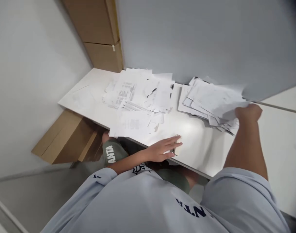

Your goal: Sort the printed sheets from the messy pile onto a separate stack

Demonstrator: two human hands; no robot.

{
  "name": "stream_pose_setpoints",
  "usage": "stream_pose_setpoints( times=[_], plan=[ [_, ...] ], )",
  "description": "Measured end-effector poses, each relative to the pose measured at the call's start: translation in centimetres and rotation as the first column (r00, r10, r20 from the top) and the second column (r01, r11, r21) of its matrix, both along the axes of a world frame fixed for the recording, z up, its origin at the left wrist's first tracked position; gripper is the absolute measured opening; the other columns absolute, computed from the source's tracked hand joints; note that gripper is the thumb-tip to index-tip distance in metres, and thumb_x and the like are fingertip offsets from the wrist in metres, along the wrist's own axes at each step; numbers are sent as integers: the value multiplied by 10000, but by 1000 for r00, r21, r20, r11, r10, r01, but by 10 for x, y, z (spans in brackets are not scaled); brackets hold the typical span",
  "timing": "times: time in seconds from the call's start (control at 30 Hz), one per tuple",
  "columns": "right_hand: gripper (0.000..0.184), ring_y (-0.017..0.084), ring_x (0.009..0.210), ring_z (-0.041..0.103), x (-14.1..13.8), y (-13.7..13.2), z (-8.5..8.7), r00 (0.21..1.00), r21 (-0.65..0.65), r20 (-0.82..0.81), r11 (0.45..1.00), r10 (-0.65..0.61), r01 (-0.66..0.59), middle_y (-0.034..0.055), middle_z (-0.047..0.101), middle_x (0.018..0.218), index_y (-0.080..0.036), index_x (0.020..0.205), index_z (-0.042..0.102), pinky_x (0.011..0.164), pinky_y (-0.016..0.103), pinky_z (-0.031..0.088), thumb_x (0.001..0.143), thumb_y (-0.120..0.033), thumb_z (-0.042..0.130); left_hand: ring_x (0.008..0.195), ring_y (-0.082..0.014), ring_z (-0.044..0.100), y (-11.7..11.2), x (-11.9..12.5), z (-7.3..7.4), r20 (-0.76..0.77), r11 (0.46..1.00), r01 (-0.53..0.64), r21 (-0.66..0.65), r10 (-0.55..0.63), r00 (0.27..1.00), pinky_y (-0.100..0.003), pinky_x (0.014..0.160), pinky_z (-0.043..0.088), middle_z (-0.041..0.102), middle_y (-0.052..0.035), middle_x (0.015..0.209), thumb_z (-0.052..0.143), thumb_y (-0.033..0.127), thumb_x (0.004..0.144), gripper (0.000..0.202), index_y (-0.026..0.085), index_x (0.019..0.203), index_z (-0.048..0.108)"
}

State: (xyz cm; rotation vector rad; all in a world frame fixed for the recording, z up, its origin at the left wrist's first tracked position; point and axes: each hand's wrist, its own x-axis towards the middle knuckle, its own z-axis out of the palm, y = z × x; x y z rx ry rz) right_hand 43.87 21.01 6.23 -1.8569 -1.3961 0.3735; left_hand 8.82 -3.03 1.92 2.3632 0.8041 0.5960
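Note:
My left hand [163, 149] lies flat on the white table [198, 145] near its front edge, fingers stretched out, with a small dark thing partly under the fingertips that I cannot make out. My right hand [248, 112] reaches to the right-hand pile of papers [208, 100] and is closed on the edge of a sheet [223, 108] there. A second, wider spread of printed papers [138, 100] covers the middle of the table, to the left of my left hand.
Stacked cardboard boxes [99, 32] stand in the corner behind the table. A flat cardboard box [65, 139] leans under the table's left end. A grey partition wall [211, 38] runs behind the papers. My knees show under the table.

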Motion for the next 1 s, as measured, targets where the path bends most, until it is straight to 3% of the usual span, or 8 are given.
stream_pose_setpoints(
  times=[0.17, 0.27, 0.33, 0.4, 0.5, 0.57, 0.77, 1.0],
  plan=[
    [897, 507, 1360, 373, -16, -35, 19, 938, -215, 246, 930, -245, 299, 474, 365, 1376, -45, 1365, 531, 980, 673, 331, 635, -474, 828, 1462, -196, 360, -42, -67, 9, -5, 942, -237, 237, 245, 969, -384, 1201, 348, 510, -59, 1489, 334, 350, 995, 470, 224, 1415, 504],
    [808, 447, 1355, 419, -52, -89, 30, 983, -181, 182, 983, 4, 29, 315, 468, 1418, -181, 1372, 559, 1033, 627, 364, 688, -563, 757, 1479, -298, 316, -53, -122, 3, -213, 800, -532, 277, 591, 778, -567, 1197, 296, 478, -88, 1511, 433, 335, 963, 506, 218, 1455, 450],
    [605, 383, 1206, 573, -99, -139, 32, 968, -257, -99, 934, 229, -247, 158, 633, 1285, -312, 1241, 652, 1033, 591, 412, 733, -641, 668, 1463, -334, 339, -55, -153, -6, -308, 698, -650, 300, 716, 626, -615, 1179, 287, 470, -117, 1513, 438, 250, 949, 495, 179, 1437, 469],
    [531, 320, 1068, 650, -162, -194, 23, 701, -300, -500, 657, 509, -692, 74, 700, 1165, -365, 1204, 667, 1008, 553, 464, 770, -667, 624, 1405, -311, 442, -57, -175, -15, -314, 655, -686, 315, 755, 576, -581, 1164, 337, 554, -112, 1442, 393, 156, 941, 443, 172, 1351, 558],
    [486, 262, 898, 685, -255, -262, -12, 187, -188, -876, 43, 444, -981, 65, 740, 970, -278, 1160, 711, 899, 488, 530, 830, -618, 602, 1270, -251, 593, -64, -191, -21, -188, 613, -712, 343, 788, 587, -503, 1102, 448, 689, -94, 1265, 326, 124, 953, 428, 197, 1225, 648],
    [474, 216, 772, 670, -297, -288, -40, 99, -124, -928, -45, 358, -991, 43, 733, 833, -235, 1092, 734, 822, 429, 546, 822, -608, 621, 1232, -232, 624, -71, -195, -20, -91, 591, -720, 364, 792, 604, -480, 1082, 478, 716, -93, 1210, 300, 138, 967, 436, 202, 1205, 660],
    [532, 257, 997, 667, -299, -281, -70, 153, -83, -985, 564, 78, -822, 90, 724, 1097, -229, 1055, 723, 898, 400, 526, 690, -614, 762, 1275, -213, 593, -82, -203, -19, -53, 675, -570, 469, 666, 744, -464, 1112, 462, 718, -67, 1216, 317, 124, 976, 412, 209, 1183, 664],
    [561, 313, 1131, 639, -278, -270, -52, 252, -201, -966, 767, -54, -609, 88, 700, 1193, -235, 1140, 673, 908, 451, 548, 743, -631, 694, 1295, -204, 574, -64, -201, -23, -8, 715, -441, 542, 529, 848, -446, 1096, 474, 725, -38, 1203, 382, 134, 963, 357, 229, 1159, 664]
  ],
)
